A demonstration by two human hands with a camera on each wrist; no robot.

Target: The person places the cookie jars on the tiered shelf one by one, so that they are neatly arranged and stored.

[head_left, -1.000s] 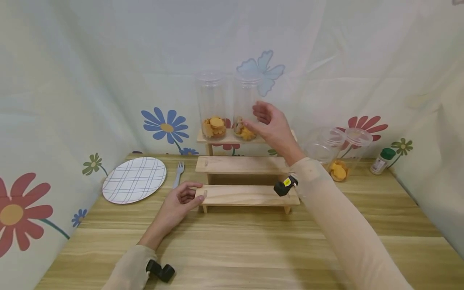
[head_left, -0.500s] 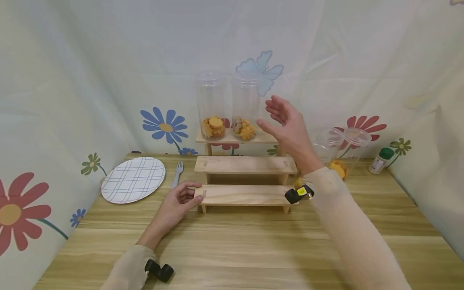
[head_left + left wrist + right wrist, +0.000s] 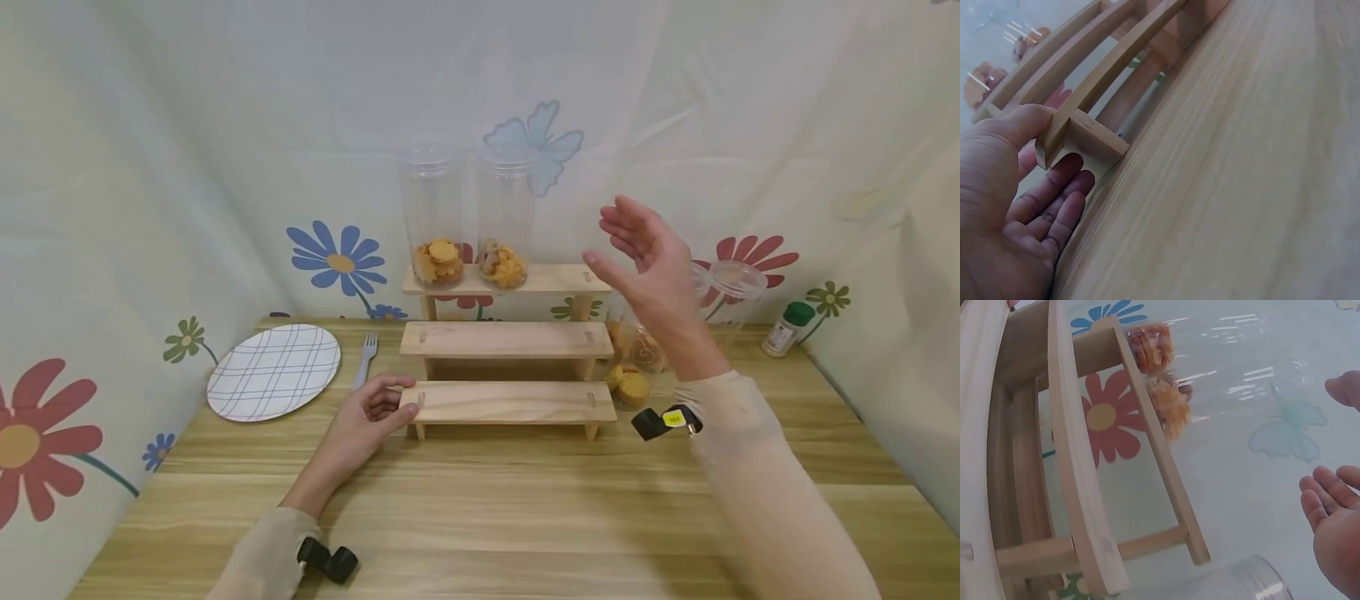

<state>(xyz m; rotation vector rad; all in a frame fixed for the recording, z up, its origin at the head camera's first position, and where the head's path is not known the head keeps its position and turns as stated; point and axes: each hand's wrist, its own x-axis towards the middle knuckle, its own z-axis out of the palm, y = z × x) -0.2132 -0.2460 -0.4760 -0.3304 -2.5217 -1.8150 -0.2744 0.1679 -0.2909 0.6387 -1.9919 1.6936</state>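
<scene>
A three-step wooden shelf rack [image 3: 510,340] stands on the table. My left hand [image 3: 372,419] holds the left end of its lowest step; in the left wrist view the thumb lies against the board [image 3: 1119,69] and the other fingers reach below it. On the top step stand two tall clear jars, the left jar [image 3: 433,221] with round cookies and the right jar [image 3: 507,221] with flower-shaped and brown pieces. My right hand [image 3: 656,267], fingers spread and holding nothing, is in the air right of the top step, overlapping more clear jars in the head view.
Right of the rack are several clear jars, among them a jar [image 3: 737,279] with a clear lid and another with cookies [image 3: 628,385] low inside. A green-capped shaker [image 3: 787,330] stands farther right. To the left lie a checked plate [image 3: 276,372] and a fork [image 3: 366,358].
My right hand has moved right, away from the right jar on the top step, uncovering that step's right end. The left hand has stayed at the lowest step.
</scene>
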